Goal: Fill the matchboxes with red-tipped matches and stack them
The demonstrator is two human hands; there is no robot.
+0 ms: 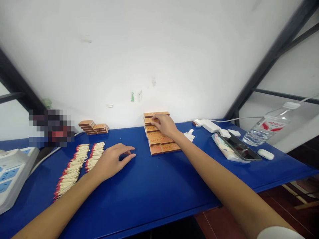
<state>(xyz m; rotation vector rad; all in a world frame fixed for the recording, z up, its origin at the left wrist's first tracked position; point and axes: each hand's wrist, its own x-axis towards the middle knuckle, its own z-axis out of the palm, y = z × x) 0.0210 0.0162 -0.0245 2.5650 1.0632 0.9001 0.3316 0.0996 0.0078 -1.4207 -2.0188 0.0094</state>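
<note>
In the middle of the blue table, orange matchboxes (156, 150) are laid in stepped rows against the wall. My right hand (164, 124) reaches over them, thumb and fingers closed on a matchbox (150, 128) in the upper rows; the hand hides part of it. To the left, my left hand (113, 159) is low over the table, thumb and fingers apart with nothing between them. Beside it lie two rows of loose red-tipped matches, a longer row (72, 171) and a shorter row (96, 153) partly covered by the hand.
More matchboxes (93, 127) are stacked by the wall at left. A white power strip (15, 176) sits at the left edge. On the right are a phone (240, 146), a tissue pack (224, 146), a white earbud case (265, 154) and a tilted water bottle (270, 124).
</note>
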